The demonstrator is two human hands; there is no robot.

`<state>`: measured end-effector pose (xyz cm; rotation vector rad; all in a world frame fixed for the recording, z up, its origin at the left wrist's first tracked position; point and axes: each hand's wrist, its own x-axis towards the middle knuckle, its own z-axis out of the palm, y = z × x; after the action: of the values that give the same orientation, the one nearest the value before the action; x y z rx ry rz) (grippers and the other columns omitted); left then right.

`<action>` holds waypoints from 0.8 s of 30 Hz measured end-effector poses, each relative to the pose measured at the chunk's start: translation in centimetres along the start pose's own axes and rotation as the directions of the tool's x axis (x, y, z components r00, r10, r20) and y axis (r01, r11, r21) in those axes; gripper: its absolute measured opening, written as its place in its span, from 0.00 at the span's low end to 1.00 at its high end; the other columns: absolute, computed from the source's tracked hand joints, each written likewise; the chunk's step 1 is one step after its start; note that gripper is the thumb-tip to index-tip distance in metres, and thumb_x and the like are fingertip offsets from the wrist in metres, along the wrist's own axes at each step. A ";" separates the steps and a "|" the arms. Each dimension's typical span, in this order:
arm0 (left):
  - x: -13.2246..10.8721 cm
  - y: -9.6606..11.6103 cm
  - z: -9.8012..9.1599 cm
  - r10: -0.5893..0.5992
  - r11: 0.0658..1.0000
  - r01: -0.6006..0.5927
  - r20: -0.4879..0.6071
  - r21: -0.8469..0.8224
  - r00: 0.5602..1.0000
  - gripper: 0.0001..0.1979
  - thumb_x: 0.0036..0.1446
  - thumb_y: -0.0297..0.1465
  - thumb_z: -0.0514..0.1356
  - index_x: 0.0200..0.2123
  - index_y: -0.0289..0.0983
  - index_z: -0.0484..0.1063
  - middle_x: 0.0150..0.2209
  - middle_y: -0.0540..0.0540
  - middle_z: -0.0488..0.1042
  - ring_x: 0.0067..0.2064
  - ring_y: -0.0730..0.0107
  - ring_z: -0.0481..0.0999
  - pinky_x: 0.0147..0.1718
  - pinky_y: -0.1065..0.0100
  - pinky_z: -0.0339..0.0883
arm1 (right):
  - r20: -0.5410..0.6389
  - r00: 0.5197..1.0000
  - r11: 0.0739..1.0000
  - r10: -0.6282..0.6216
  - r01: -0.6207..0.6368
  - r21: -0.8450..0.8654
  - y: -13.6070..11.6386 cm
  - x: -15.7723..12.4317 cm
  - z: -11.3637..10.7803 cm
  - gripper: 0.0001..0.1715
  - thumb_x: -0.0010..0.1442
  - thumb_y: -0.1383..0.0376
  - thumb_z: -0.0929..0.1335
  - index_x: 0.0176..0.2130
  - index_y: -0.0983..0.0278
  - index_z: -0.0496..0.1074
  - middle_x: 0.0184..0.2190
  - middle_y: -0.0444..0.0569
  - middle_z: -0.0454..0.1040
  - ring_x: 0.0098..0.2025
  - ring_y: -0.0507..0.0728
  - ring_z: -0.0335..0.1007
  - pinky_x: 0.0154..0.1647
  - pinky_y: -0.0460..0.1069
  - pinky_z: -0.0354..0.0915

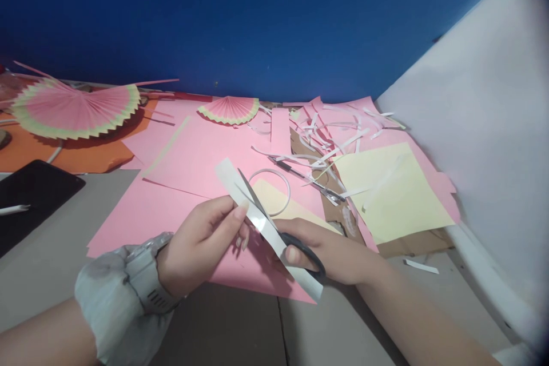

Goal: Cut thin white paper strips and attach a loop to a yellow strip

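My left hand [218, 226] pinches a long white strip [300, 274], glossy in its middle, between thumb and fingers. The strip slants from upper left to lower right. My right hand [330, 246] grips a pair of scissors [315, 260] with black handles. Its blades lie along the strip, parted near the tip, with a narrow sliver of white beside them. A thin white curl [288, 183] loops out just beyond the blades. Pink paper [171, 211] lies beneath both hands. Part of my right hand's fingers is hidden behind the strip.
Pleated pink-and-yellow paper fans [77, 106] rest at the back left, on orange paper [115, 148]. Several white offcuts [317, 137], a pen [291, 168] and a pale yellow sheet [394, 194] lie to the right. A dark tablet-like slab [38, 194] is at left. A blue wall [257, 23] rises behind.
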<state>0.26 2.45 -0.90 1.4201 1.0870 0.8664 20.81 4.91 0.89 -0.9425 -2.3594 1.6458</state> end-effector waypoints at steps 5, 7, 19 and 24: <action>-0.1 -0.2 0.0 0.012 1.000 -0.012 -0.008 0.004 1.000 0.18 0.63 0.35 0.46 0.22 0.36 0.62 0.21 0.51 0.66 0.25 0.75 0.67 0.27 0.72 0.61 | -0.007 1.000 0.999 -0.022 0.022 0.031 0.0 0.1 -0.2 0.29 0.62 0.48 0.57 0.52 0.65 0.65 0.43 0.51 0.70 0.43 0.56 0.63 0.43 0.47 0.60; 0.0 -0.3 0.0 0.014 1.000 -0.014 -0.008 -0.003 1.000 0.18 0.63 0.35 0.46 0.23 0.36 0.62 0.21 0.51 0.66 0.25 0.75 0.67 0.28 0.72 0.61 | -0.001 1.000 0.999 -0.007 0.007 0.035 0.1 0.0 -0.2 0.29 0.62 0.49 0.58 0.52 0.65 0.65 0.42 0.50 0.70 0.42 0.56 0.63 0.43 0.47 0.60; -0.1 -0.3 -0.1 0.024 1.000 -0.024 -0.014 0.015 1.000 0.18 0.63 0.35 0.46 0.23 0.36 0.63 0.21 0.51 0.66 0.25 0.75 0.67 0.27 0.72 0.61 | -0.002 1.000 0.993 -0.001 0.001 0.119 0.1 0.2 -0.1 0.24 0.62 0.52 0.60 0.51 0.64 0.66 0.40 0.46 0.70 0.42 0.54 0.63 0.43 0.45 0.59; 0.0 -0.3 0.0 0.025 1.000 -0.025 -0.013 0.017 1.000 0.18 0.63 0.35 0.46 0.22 0.36 0.63 0.21 0.51 0.67 0.25 0.74 0.67 0.28 0.72 0.61 | -0.010 1.000 0.994 0.009 -0.008 0.112 -0.1 0.1 0.0 0.19 0.62 0.56 0.61 0.48 0.64 0.67 0.39 0.45 0.70 0.42 0.54 0.63 0.42 0.44 0.58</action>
<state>0.19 2.44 -1.24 1.4465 1.0911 0.8878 20.68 4.99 0.97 -0.9398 -2.2328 1.7503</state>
